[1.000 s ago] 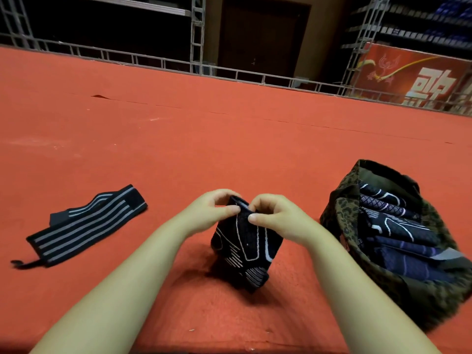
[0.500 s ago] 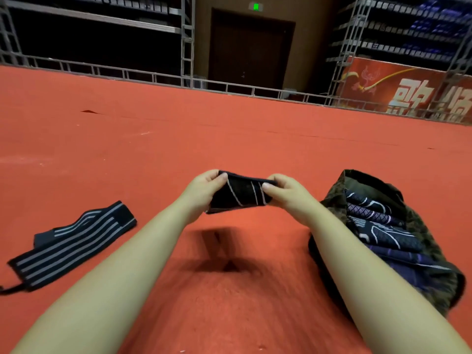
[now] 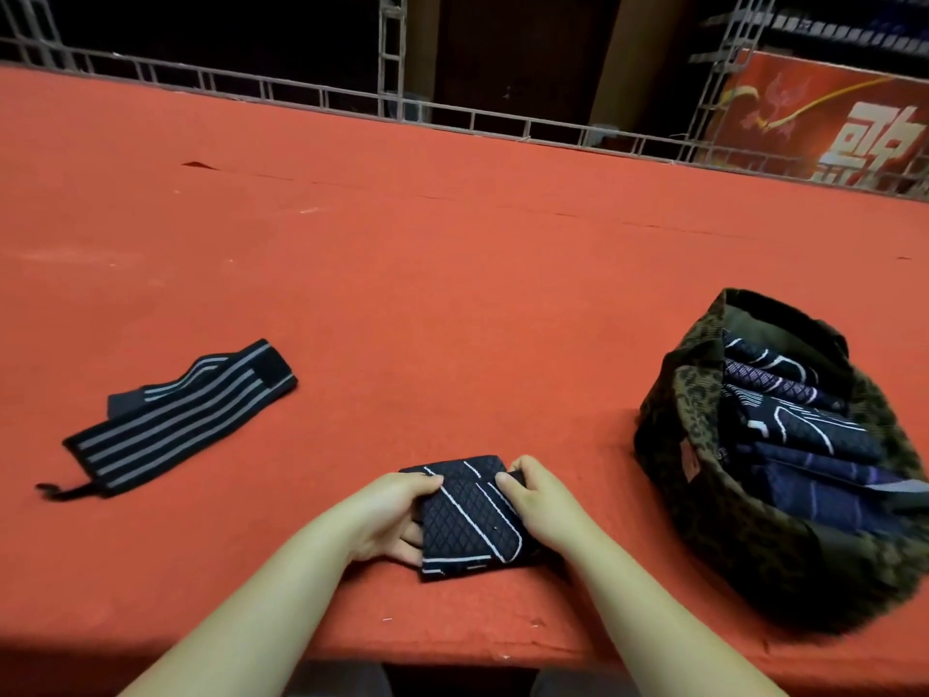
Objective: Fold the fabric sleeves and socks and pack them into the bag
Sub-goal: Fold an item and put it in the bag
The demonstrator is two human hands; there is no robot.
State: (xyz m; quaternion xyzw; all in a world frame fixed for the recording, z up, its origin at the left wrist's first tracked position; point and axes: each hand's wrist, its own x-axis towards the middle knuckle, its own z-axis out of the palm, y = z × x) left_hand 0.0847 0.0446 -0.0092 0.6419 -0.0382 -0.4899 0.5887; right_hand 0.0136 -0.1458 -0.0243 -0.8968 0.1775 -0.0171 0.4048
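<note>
Red carpet [image 3: 452, 269]; metal truss railing [image 3: 301, 95]; red banner [image 3: 824, 128] behind.

Open red carpet [image 3: 452, 294] is left ahead of both hands. To the left, well apart, a striped wrap [image 3: 181, 420] is laid flat. To the right, the path is blocked by a camouflage bag [image 3: 704, 495], crowded with folded fabric [image 3: 804, 445].

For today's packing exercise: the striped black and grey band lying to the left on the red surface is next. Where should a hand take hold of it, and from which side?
Take the striped band at its broad middle, coming from above with the left hand, fingers across the stripes. It lies flat and long, and its thin tail at the near-left end would probably slip.
</note>
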